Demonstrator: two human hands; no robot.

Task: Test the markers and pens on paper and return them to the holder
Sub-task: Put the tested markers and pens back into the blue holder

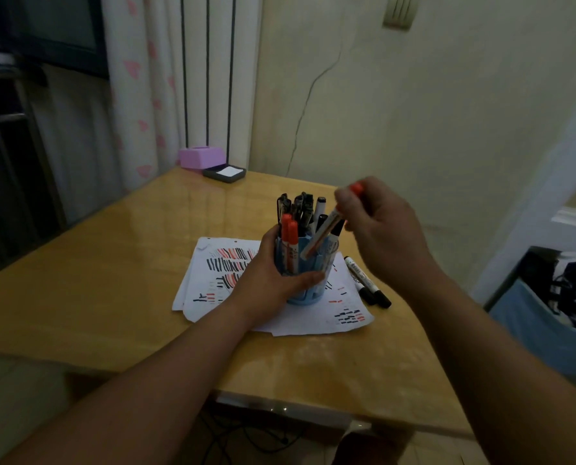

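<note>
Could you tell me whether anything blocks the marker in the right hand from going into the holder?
Nothing separate does. The red-capped marker in the right hand slants across the blue holder, which the left hand grips; only the pens already inside crowd it.

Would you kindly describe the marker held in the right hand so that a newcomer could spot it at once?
On the wooden table, a blue holder stands on scribbled paper, gripped by the left hand. Slanting over its rim is a white-barrelled marker with an orange cap, pinched by the right hand. Its two orange-capped neighbours stand upright in the holder.
</note>
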